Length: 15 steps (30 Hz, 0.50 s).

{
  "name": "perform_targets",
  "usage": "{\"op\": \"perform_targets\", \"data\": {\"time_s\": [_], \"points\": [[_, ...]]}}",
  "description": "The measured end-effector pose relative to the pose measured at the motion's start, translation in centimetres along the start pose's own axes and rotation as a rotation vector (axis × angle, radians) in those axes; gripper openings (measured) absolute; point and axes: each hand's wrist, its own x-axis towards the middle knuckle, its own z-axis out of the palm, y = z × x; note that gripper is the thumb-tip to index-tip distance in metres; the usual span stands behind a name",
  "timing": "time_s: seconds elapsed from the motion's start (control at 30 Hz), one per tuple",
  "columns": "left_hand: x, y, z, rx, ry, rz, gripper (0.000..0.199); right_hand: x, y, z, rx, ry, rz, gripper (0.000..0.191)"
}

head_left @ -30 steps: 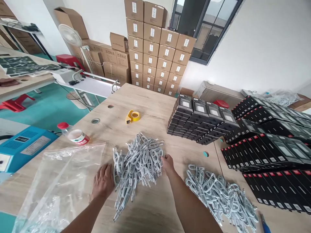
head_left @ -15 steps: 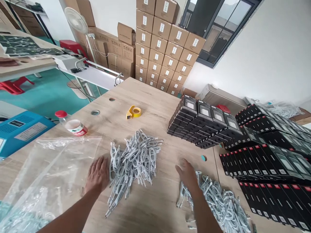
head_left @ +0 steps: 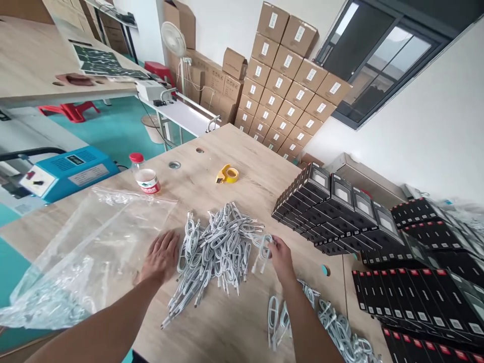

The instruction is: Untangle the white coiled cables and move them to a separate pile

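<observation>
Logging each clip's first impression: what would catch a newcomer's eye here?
The heap of grey-white coiled cables mid-table, with the left hand flat at its edge and the right hand pinching one cable. To the right, rows of black retail boxes; behind, a wall of stacked cartons. A clear plastic bag lies on the left.

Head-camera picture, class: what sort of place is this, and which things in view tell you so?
Most likely a small packing workroom or warehouse. Labelled cardboard cartons are stacked against the wall, rows of black retail boxes cover the wooden table, and bundled white cables lie in a heap beside them.
</observation>
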Motion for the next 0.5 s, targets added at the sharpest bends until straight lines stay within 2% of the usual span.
{"op": "perform_targets", "data": {"time_s": [0.03, 0.1, 0.2, 0.27, 0.3, 0.33, 0.37, 0.5], "points": [[0.1, 0.0, -0.1, -0.005, 0.008, 0.003, 0.057, -0.9, 0.3, -1.7, 0.058, 0.007, 0.038, 0.049], [0.2, 0.1, -0.1, -0.014, 0.021, 0.007, 0.057, -3.1, 1.7, -6.1, 0.028, -0.014, 0.093, 0.045], [0.3, 0.0, 0.2, -0.026, 0.024, 0.008, 0.057, -6.1, 5.0, -13.2, -0.26, -0.202, 0.195, 0.042], [0.2, 0.0, 0.5, -0.03, 0.02, 0.006, 0.058, -7.0, 6.7, -15.6, -0.467, -0.201, 0.208, 0.045], [0.2, 0.0, 0.5, -0.029, 0.018, 0.004, 0.059, -6.8, 7.2, -15.4, -0.516, -0.187, 0.198, 0.048], [0.1, 0.0, 0.6, -0.026, 0.016, 0.002, 0.059, -6.2, 7.4, -14.3, -0.517, -0.169, 0.184, 0.051], [0.0, 0.0, 0.6, -0.021, 0.013, 0.0, 0.06, -5.4, 7.2, -12.2, -0.472, -0.175, 0.175, 0.053], [-0.1, 0.0, 0.3, 0.006, 0.006, -0.006, 0.057, -1.1, 4.9, 0.5, -0.19, -0.2, 0.182, 0.058]]}}
